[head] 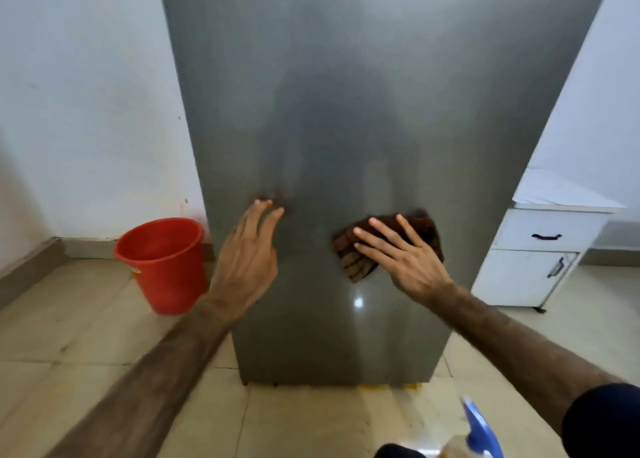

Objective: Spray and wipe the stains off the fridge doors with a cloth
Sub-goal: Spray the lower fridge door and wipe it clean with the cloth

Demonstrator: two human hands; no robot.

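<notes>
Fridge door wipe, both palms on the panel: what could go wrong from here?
1. The left hand touches the fridge door bare, so it may leave fresh smudges.
2. The right hand presses the cloth with flat fingers only; the cloth could slip and drop.
3. The spray bottle sits low by the person, near the floor; a step back might knock it.

A single wide-angle head camera is looking forward and down from arm's reach at the grey fridge door (346,128), which is filling the frame's centre, while tiled floor (86,336), a red bucket (162,267) and a white cabinet (533,256) are curving at the edges.
</notes>
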